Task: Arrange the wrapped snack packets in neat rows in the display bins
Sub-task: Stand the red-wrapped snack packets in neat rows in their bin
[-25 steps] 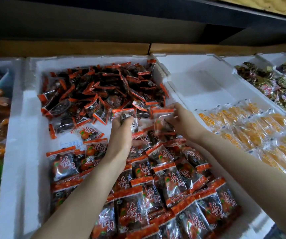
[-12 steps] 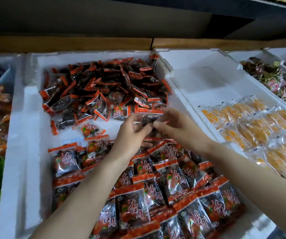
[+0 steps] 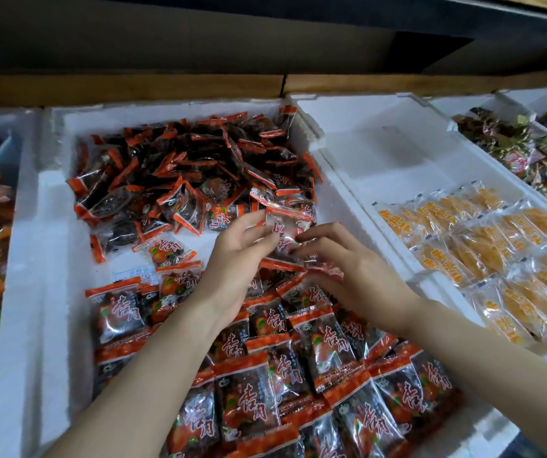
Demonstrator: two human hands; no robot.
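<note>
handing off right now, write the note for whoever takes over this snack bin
Left grip: pinches a red packet above the middle of the white foam bin.
Right grip: fingertips are on the same packet; whether it pinches cannot be told.
Done: the front half of the bin holds neat rows of red packets, labels up.
Left: the loose pile at the back is unsorted. One stray packet lies between pile and rows.
The next bin's yellow packets lie in rows.
</note>
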